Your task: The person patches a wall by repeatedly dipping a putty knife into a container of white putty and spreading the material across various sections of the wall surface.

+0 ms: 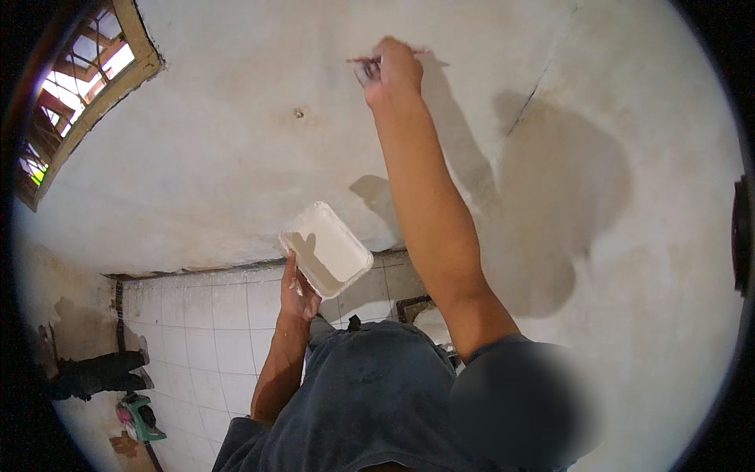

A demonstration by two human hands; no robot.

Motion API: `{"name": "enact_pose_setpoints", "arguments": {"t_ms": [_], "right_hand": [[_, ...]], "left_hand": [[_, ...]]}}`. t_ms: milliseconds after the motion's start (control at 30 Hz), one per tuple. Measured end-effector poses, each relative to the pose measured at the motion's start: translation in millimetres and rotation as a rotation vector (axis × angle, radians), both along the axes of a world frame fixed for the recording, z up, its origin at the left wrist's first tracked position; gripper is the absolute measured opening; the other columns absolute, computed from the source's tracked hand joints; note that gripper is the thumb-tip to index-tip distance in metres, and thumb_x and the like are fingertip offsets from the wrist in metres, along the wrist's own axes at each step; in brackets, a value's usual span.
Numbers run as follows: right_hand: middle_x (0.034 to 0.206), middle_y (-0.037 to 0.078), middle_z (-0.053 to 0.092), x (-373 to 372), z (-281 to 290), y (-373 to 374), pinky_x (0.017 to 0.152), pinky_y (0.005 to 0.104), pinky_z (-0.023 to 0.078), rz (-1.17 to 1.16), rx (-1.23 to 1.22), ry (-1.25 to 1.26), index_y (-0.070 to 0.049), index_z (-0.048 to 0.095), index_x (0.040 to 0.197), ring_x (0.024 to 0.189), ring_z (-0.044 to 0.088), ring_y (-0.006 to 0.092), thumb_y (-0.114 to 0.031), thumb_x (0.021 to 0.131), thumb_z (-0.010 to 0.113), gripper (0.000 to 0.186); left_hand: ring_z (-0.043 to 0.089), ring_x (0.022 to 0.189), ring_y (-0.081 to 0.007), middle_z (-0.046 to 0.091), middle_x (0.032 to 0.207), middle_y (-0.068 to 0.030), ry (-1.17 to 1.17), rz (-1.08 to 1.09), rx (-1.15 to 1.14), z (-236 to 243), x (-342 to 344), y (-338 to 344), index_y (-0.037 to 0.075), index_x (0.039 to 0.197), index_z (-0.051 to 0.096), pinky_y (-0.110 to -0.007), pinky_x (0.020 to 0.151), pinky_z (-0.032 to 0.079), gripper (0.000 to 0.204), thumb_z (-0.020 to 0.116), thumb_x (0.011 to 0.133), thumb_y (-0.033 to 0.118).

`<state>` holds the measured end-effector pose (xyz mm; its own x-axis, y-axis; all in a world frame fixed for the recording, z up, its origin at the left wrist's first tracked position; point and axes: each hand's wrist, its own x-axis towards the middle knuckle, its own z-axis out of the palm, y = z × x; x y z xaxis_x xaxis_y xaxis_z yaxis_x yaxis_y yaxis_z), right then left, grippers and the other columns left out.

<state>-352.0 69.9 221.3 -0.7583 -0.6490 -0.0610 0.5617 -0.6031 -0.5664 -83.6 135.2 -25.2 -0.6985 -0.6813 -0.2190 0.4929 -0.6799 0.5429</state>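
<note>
My right hand [392, 72] is raised high against the pale plastered wall [259, 165], its fingers closed around a thin, reddish flat tool [359, 60]. The tool shows nearly edge-on, so its exact kind is unclear; its ends stick out on both sides of the fist. White smears mark the fingers. Lower down, my left hand [300, 296] grips the near left side of a white rectangular tray [347, 229]. Pale, smooth material coats the inside of this tilted tray, and crusted white lines its rim. A shadow of the thumb falls into it.
A barred window [145, 59] sits at upper left. The wall has a small hole [299, 113] and a crack [536, 85]. White tiles [199, 322] cover the floor. Another person's dark-trousered legs [102, 373] and a green object [143, 417] appear at left. A dark-edged item [409, 307] lies below my right arm.
</note>
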Motion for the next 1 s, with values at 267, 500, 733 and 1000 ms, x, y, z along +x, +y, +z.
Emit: {"name": "enact_pose_setpoints", "arguments": {"t_ms": [267, 500, 733, 1000], "right_hand": [[0.086, 0.005, 0.050, 4, -155, 33, 0.081, 0.0431, 0.050, 0.033, 0.248, -0.067, -0.013, 0.048, 0.098, 0.085, 0.054, 0.0213, -0.004, 0.082, 0.049, 0.018], [0.054, 0.000, 0.031, -56, -201, -4, 0.066, 0.0375, 0.057, 0.098, 0.106, -0.138, -0.014, 0.031, 0.055, 0.055, 0.043, 0.0169, -0.006, 0.081, 0.050, 0.033], [0.095, 0.011, 0.056, -27, 43, -15, 0.076, 0.0427, 0.058, 0.024, -0.016, -0.226, -0.006, 0.047, 0.086, 0.081, 0.060, 0.0267, -0.001, 0.080, 0.049, 0.008], [0.093, 0.008, 0.059, 34, -72, 114, 0.075, 0.0340, 0.053, 0.079, 0.088, 0.514, 0.005, 0.049, 0.122, 0.081, 0.058, 0.0186, 0.000, 0.080, 0.056, 0.043]], "left_hand": [[0.048, 0.127, -0.0253, 0.048, 0.139, -0.0120, 0.022, 0.058, -0.060, -2, -4, 4, 0.004, 0.142, 0.038, -0.039, 0.106, 0.041, 0.058, 0.045, 0.099, 0.043], [0.051, 0.125, -0.0249, 0.050, 0.138, -0.0124, 0.076, 0.001, -0.093, -2, -14, 5, 0.004, 0.141, 0.039, -0.039, 0.104, 0.043, 0.057, 0.045, 0.099, 0.043], [0.054, 0.121, -0.0248, 0.052, 0.135, -0.0118, 0.047, 0.029, -0.137, 17, -8, 5, 0.004, 0.140, 0.040, -0.039, 0.101, 0.046, 0.058, 0.045, 0.099, 0.044], [0.054, 0.121, -0.0246, 0.053, 0.134, -0.0122, 0.090, -0.011, -0.018, 5, -11, 1, 0.004, 0.139, 0.041, -0.037, 0.101, 0.046, 0.057, 0.050, 0.097, 0.042]]}}
